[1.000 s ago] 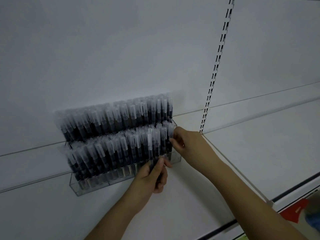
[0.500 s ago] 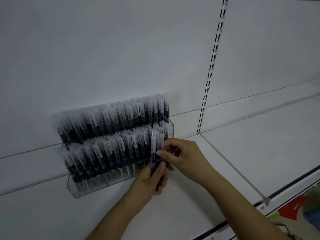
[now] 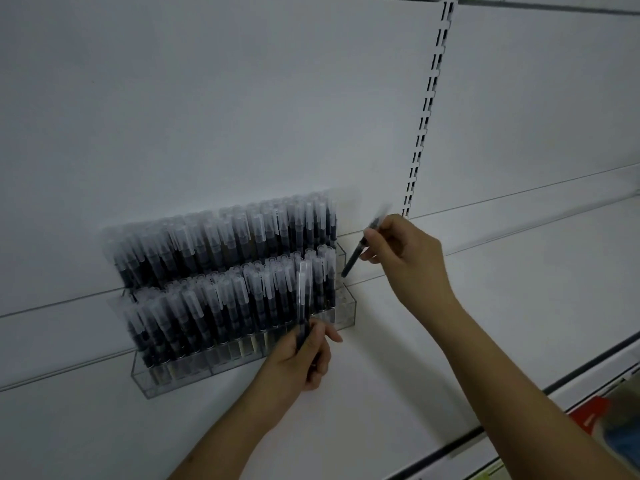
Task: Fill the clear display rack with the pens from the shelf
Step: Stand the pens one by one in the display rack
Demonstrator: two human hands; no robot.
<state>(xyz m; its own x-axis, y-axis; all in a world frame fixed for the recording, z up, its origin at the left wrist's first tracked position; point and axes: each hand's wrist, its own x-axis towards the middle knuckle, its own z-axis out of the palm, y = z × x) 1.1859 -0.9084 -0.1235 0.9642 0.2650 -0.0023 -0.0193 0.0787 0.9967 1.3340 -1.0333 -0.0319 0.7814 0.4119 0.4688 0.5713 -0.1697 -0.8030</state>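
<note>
Clear rack [image 3: 346, 311] sits on the white shelf [image 3: 485, 306], two tiers packed with dark capped pens [image 3: 221, 271]; left hand [image 3: 304, 355] grips a pen upright [image 3: 304, 299] before the lower tier; right hand [image 3: 401, 251] pinches a tilted pen [image 3: 358, 252], tip down, just beside the rack's right end.

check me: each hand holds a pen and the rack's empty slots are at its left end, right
Not quite. Left hand and right hand do each hold a pen, but the rack has its empty slots at its right end, as the head view shows.
</note>
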